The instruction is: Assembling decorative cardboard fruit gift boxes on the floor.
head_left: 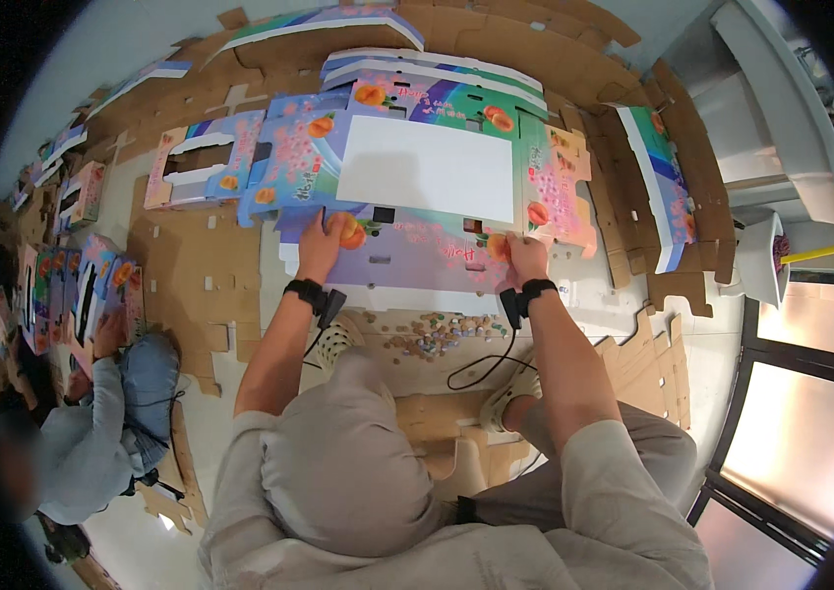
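Note:
A flat, printed cardboard box blank (407,246) lies in front of me, purple, blue and green with peach pictures and a white panel (427,167) in its middle. My left hand (321,248) is closed on its near left part. On the near right part, my right hand (527,258) grips the same blank, with the fingers partly hidden. Small slots are cut through the cardboard. More flat blanks (437,74) lie stacked just beyond it. Small round scraps (437,336) are scattered on the floor between my hands and feet.
Brown cardboard sheets (191,295) cover much of the floor. A folded box with a cut-out (203,157) stands left. At the far left, a person (92,442) handles similar boxes (92,285). A printed piece (655,187) leans right, near a white bin (763,258).

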The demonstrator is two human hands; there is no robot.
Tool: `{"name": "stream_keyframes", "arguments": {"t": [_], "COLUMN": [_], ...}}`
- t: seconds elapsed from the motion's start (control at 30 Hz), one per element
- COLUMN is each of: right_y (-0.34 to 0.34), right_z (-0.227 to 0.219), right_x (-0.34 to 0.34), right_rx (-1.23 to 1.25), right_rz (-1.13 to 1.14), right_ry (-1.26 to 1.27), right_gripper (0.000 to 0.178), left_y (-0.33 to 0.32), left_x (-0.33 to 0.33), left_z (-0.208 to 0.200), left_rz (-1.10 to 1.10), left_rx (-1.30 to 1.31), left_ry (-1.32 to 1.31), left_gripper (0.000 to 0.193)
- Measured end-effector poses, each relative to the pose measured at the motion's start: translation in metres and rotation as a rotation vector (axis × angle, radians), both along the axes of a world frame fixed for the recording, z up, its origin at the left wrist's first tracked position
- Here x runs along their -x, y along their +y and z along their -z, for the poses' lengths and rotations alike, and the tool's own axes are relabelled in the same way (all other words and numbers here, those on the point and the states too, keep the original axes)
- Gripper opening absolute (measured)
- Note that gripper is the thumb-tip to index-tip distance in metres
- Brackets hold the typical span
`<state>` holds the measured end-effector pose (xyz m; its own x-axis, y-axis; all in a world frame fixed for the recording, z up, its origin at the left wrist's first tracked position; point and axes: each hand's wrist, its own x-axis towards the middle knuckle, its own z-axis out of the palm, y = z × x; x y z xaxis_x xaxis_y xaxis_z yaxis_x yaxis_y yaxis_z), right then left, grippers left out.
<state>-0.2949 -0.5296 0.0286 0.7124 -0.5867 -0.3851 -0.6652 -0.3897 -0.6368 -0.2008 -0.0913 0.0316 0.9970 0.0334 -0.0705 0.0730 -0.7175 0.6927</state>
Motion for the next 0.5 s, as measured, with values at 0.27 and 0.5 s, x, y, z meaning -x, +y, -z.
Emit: {"name": "stream_keyframes", "arguments": {"t": [0.27, 0.5], "right_y": [0.031, 0.051], "right_z": [0.004, -0.048], "right_x": [0.015, -0.015], "right_rx": [-0.149, 0.13], "right_rz": [0.068, -0.1], "right_ry": [-0.39, -0.12], "right_gripper": [0.048, 0.053], "left_y": [0.016, 0.033], "left_x": [-0.041, -0.072], "left_z": [-0.031, 0.019], "left_rz": [0.085, 0.156], "left_rx": [-0.004, -0.499], "left_ry": [-0.372, 0.195], "left_gripper": [0.075, 0.086]}}
